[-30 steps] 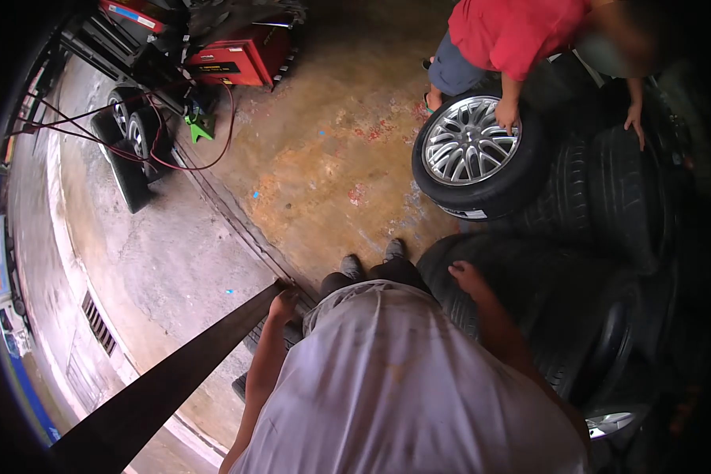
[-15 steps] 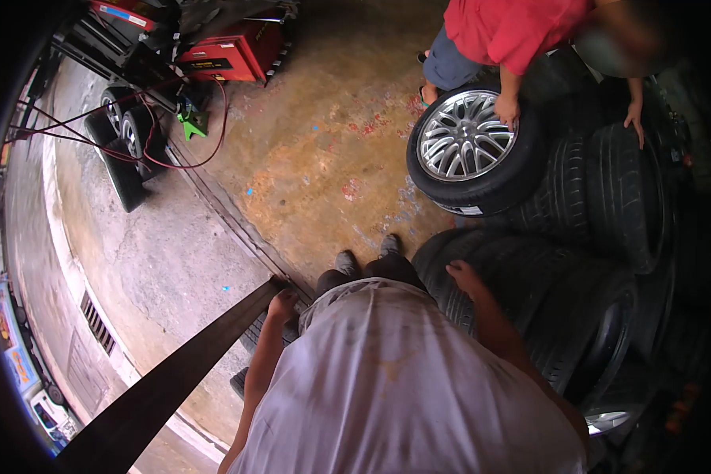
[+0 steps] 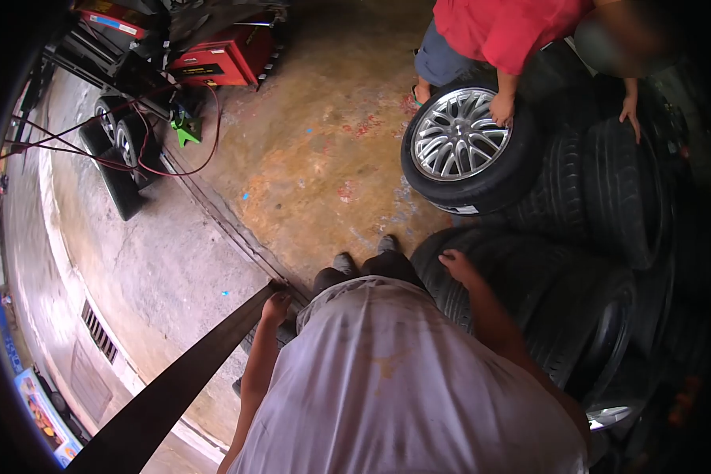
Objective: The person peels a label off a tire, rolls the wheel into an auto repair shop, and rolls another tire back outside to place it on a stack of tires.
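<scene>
The stained floor (image 3: 316, 178) carries a silver-rimmed wheel (image 3: 458, 136), tilted, ahead of you and to your right; a co-worker's hand (image 3: 503, 110) rests on its spokes. Over the last second, your viewpoint shifts slightly and the wheel stays under that hand; neither of your hands engages it. Your right hand (image 3: 458, 267) hangs near the tires (image 3: 541, 296), grip loosely half-open, apparently empty. Your left hand (image 3: 275, 307) is beside the dark post (image 3: 170, 379); its grip cannot be determined.

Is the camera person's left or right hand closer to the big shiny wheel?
Right. In the picture, the right hand is below the wheel; the left hand is farther, down and left.
</scene>
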The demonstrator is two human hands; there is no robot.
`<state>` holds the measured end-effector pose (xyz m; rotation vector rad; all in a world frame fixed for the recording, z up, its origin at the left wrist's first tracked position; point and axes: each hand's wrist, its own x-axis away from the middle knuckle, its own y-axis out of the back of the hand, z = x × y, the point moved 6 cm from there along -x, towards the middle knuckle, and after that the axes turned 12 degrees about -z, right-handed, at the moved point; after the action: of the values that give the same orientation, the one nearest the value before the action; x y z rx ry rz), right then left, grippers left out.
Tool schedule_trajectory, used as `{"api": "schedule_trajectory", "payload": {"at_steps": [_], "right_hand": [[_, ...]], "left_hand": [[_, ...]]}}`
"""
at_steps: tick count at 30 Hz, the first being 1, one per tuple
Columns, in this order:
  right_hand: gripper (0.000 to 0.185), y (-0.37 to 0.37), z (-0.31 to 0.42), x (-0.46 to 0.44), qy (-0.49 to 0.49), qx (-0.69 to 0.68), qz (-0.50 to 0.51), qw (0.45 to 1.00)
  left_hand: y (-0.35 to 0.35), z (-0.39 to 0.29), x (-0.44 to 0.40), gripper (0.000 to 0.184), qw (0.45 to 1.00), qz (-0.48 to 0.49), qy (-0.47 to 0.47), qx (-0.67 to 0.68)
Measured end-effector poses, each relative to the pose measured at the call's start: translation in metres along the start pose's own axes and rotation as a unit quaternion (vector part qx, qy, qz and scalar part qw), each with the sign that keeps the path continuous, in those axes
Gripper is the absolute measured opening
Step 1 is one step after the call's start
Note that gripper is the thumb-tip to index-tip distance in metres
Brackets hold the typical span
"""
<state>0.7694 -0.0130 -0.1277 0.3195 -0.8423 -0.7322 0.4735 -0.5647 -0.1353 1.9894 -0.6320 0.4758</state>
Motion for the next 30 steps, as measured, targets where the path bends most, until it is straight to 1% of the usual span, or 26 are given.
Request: {"api": "schedule_trajectory", "payload": {"at_steps": [1,2,4,7,8,10,11,12,13,14,15,16,18,19,20,22,23,24,26,27,28,30], "right_hand": [[0.047,0.003,0.006,0.006,-0.032,-0.014,0.006,0.999],[0.047,0.006,0.009,0.010,-0.033,-0.014,0.004,0.999],[0.050,0.013,0.016,0.017,-0.015,0.029,-0.004,0.999],[0.051,0.018,-0.002,0.012,-0.005,0.054,-0.013,0.998],[0.051,0.024,0.002,0.013,-0.007,0.056,-0.014,0.998],[0.048,0.036,0.002,0.013,-0.110,0.024,-0.001,0.994],[0.048,0.041,-0.001,0.007,-0.114,0.027,0.002,0.993],[0.047,0.051,-0.004,-0.001,-0.115,0.010,-0.014,0.993],[0.047,0.062,-0.005,-0.013,-0.116,-0.007,-0.029,0.993],[0.047,0.074,-0.027,-0.039,-0.117,-0.005,-0.024,0.993],[0.050,0.089,-0.044,-0.079,0.018,0.093,-0.039,0.995],[0.053,0.098,-0.045,-0.107,0.153,0.186,-0.051,0.969],[0.060,0.145,-0.020,-0.136,0.080,0.125,-0.119,0.982],[0.061,0.172,-0.006,-0.150,0.041,0.105,-0.143,0.983],[0.063,0.197,0.011,-0.166,0.001,0.084,-0.168,0.982],[0.071,0.246,0.021,-0.222,-0.017,0.069,-0.236,0.969],[0.077,0.269,0.025,-0.250,-0.020,0.058,-0.248,0.967],[0.084,0.291,0.032,-0.277,-0.023,0.046,-0.260,0.964],[0.091,0.327,0.054,-0.315,-0.033,0.023,-0.276,0.960],[0.093,0.342,0.062,-0.338,-0.033,0.050,-0.281,0.958],[0.095,0.355,0.068,-0.358,-0.030,0.079,-0.287,0.954],[0.095,0.372,0.086,-0.385,-0.053,0.093,-0.280,0.954]], "left_hand": [[-0.004,0.004,-0.002,0.040,1.000,0.003,-0.008,-0.009],[-0.005,0.004,-0.002,0.040,1.000,0.005,-0.009,-0.009],[-0.009,0.003,-0.003,0.038,1.000,0.004,0.001,0.008],[-0.014,-0.008,-0.004,0.038,1.000,0.014,-0.002,0.007],[-0.018,-0.010,-0.008,0.038,1.000,0.016,-0.001,0.008],[-0.024,-0.009,-0.016,0.038,0.999,0.015,-0.013,0.032],[-0.024,-0.017,-0.019,0.039,0.997,0.023,-0.076,-0.016],[-0.025,-0.019,-0.018,0.039,0.997,0.024,-0.072,-0.016],[-0.023,-0.018,-0.022,0.040,1.000,0.018,-0.026,0.004],[-0.020,-0.024,-0.021,0.041,0.999,0.011,0.021,0.024],[-0.023,-0.022,-0.026,0.041,1.000,-0.006,0.006,0.028],[-0.022,-0.035,-0.024,0.041,0.999,-0.008,0.012,0.029],[-0.013,-0.062,-0.015,0.041,0.997,-0.008,0.068,0.018],[-0.013,-0.073,-0.012,0.040,0.996,-0.017,0.073,0.044],[-0.011,-0.096,-0.006,0.040,0.996,-0.018,0.081,0.040],[-0.006,-0.147,0.011,0.039,0.992,-0.010,0.128,0.006],[-0.013,-0.151,0.009,0.038,0.996,-0.001,0.091,0.007],[-0.016,-0.148,0.008,0.038,0.995,0.002,0.103,0.000],[-0.015,-0.156,0.010,0.040,0.998,0.005,0.056,-0.039],[-0.006,-0.178,0.019,0.041,0.997,-0.026,0.072,-0.013],[-0.002,-0.185,0.023,0.041,0.996,-0.025,0.078,-0.018],[0.005,-0.185,0.038,0.039,0.981,-0.038,0.176,0.078]]}}
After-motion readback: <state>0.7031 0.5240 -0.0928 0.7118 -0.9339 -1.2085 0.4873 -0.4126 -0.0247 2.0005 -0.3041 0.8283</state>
